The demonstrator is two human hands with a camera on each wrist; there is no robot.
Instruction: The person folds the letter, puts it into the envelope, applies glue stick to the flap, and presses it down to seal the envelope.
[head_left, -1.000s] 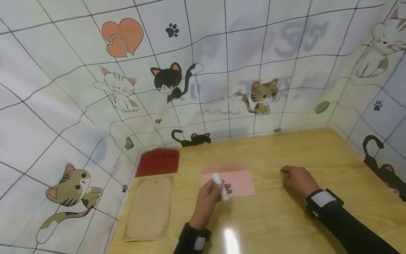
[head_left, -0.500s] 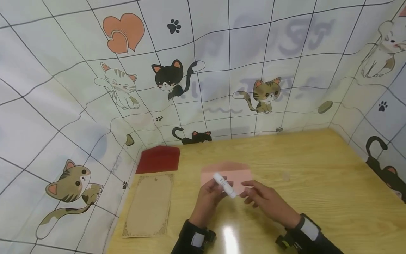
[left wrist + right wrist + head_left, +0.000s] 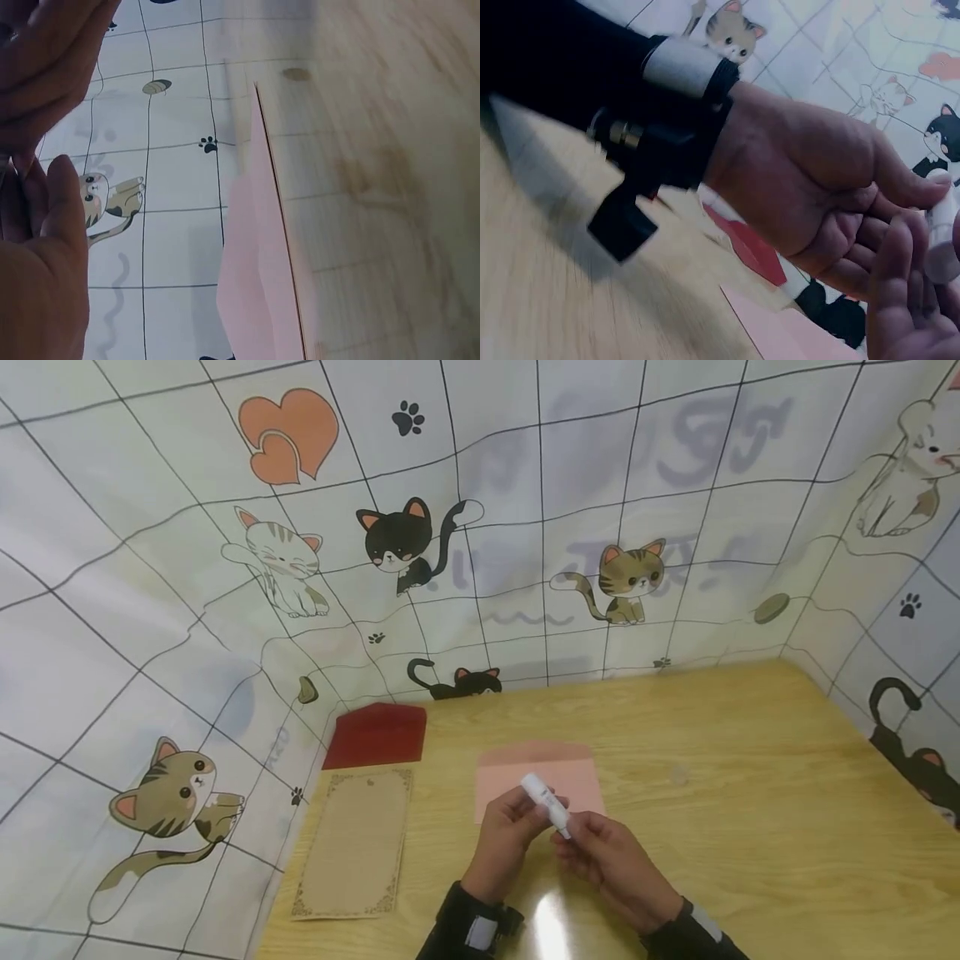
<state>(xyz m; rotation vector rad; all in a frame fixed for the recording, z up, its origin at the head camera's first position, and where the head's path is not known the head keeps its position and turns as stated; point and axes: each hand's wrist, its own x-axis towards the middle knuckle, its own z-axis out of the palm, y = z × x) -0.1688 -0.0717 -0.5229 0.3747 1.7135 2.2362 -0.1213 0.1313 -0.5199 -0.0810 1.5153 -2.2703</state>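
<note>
A white glue stick (image 3: 546, 803) is held tilted above the table in the head view. My left hand (image 3: 506, 835) grips its tube from the left. At its lower right end, my right hand (image 3: 618, 868) pinches it between thumb and fingers. The right wrist view shows the right thumb (image 3: 922, 189) against one end of the glue stick (image 3: 943, 225), which is partly cut off by the frame edge. Just behind the hands lies a pink envelope (image 3: 537, 768) with its flap spread away from me, its front partly hidden by the left hand.
On the left of the wooden table (image 3: 750, 810) lie a dark red envelope (image 3: 377, 735) and, in front of it, a beige sheet of paper (image 3: 352, 843) with an ornamental border. A cat-printed cloth (image 3: 517, 552) hangs along the back and sides.
My right hand has come from the right side of the table to the glue stick and now pinches its lower end. The left hand has shifted slightly right with the glue stick.
</note>
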